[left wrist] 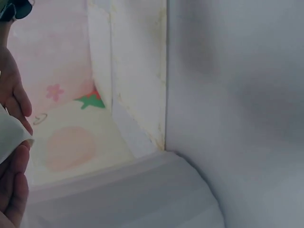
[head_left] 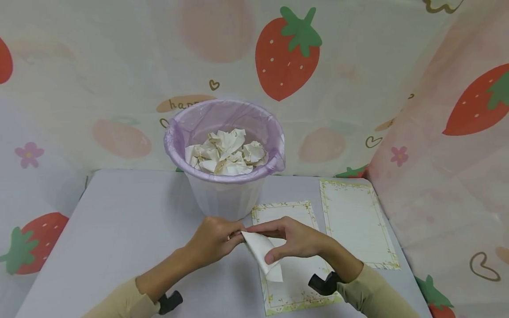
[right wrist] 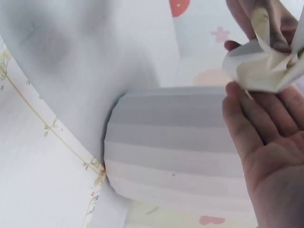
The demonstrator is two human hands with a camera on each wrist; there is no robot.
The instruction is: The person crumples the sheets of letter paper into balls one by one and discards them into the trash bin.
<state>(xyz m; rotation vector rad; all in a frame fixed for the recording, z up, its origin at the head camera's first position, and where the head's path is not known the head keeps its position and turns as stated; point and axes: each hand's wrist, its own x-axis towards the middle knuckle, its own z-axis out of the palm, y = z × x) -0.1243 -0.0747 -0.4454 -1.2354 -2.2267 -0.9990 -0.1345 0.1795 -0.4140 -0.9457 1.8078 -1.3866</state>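
So, the left hand (head_left: 216, 240) has its fingers curled in and is pinching the top end of a folded-over sheet of letter paper (head_left: 256, 247). The right hand (head_left: 296, 238) is spread pretty wide, thumb lying on the sheet's near end and fingers stretched toward the tip; can't tell how hard it's pressing. The sheet is up in front of the bin, over the left edge of a flat floral-bordered sheet (head_left: 302, 278).

Main worry imo: that left pinch is only on a small bit, so a hard tug from the right thumb could rip the corner or pop it loose. If the hands dip, they might drag the flat sheet along too.

Just beyond is the white ribbed wastebasket (head_left: 222, 198) with a purple liner (head_left: 254, 119) folded over its rim, holding a heap of crumpled paper (head_left: 226, 150). An elbow-out bump could nudge it, since the left knuckles are close. A second bordered sheet (head_left: 358, 221) lies off to the right on the pale table (head_left: 131, 221).
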